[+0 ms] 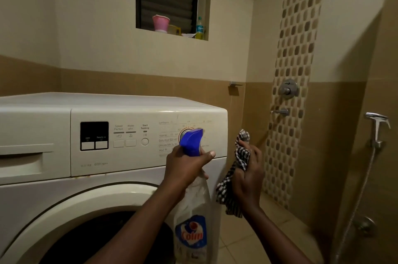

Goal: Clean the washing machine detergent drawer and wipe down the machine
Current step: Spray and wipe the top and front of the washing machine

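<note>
**Spray bottle aimed at the control panel, cloth waiting**

I am holding the spray bottle (192, 188) in my left hand (185, 166), fingers wrapped round its neck just under the blue trigger head (191, 142), which is pointing at the washing machine (107, 190) near the dial (187, 132) at the right end of the control panel (148, 141). My right hand (247, 177) is gripping a bunched checked cloth (239, 169) just off the machine's right front corner, apart from its surface. The detergent drawer (23, 162) is sitting at the left end of the front and looks closed, well apart from both hands.

What is worrying me: the nozzle is pointing straight at the dial and close to the buttons, so a heavy squirt could be running liquid into the seams round the controls. A light mist, or spraying onto the cloth instead, looks safer to me. The bottle appears nearly empty, so the trigger may be sputtering rather than misting. The drawer is untouched as far as I can judge, so that half of the job looks not yet begun.

The blue head is covering most of the dial. The panel lettering is too faint to read reliably. The door opening is dark and cut off at the bottom edge, and so is the drawer's left end.
</note>
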Demonstrator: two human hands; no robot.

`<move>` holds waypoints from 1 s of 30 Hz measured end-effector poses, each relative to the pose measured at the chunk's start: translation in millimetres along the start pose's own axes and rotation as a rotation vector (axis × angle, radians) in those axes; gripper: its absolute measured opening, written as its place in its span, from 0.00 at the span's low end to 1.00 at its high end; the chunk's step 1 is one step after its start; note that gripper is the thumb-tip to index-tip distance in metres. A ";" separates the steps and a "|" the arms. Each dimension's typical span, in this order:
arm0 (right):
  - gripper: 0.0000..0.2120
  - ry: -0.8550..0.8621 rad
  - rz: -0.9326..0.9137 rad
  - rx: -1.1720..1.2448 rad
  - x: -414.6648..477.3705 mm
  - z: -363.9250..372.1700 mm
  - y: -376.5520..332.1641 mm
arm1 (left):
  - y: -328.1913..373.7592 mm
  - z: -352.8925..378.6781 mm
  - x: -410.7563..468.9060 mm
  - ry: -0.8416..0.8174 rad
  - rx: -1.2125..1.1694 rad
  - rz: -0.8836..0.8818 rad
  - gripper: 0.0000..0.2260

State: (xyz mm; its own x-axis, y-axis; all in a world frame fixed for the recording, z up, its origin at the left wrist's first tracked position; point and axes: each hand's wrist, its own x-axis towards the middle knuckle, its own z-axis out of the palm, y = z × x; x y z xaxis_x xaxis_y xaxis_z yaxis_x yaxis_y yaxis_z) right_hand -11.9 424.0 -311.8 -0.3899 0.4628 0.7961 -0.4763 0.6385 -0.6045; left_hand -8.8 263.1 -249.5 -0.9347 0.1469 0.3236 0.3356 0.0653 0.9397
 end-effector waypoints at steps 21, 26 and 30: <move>0.38 -0.090 -0.048 -0.077 10.0 73.8 -1.3 | -44.5 -98.7 -55.9 0.048 0.005 -0.192 0.10; 0.35 -0.010 -0.005 -0.093 43.0 73.5 -18.2 | -47.1 -97.3 -52.1 0.023 0.014 -0.179 0.11; 0.31 0.039 0.269 -0.048 -5.7 63.5 1.8 | -45.5 -81.7 -48.7 -0.014 -0.044 -0.185 0.12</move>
State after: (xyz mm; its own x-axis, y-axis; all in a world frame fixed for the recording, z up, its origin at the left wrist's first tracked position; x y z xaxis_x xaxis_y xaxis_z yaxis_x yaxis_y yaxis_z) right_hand -60.5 383.5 -319.2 -0.4662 0.6427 0.6080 -0.3214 0.5173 -0.7932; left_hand 11.9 172.4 -299.1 -0.9782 0.1502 0.1432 0.1521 0.0495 0.9871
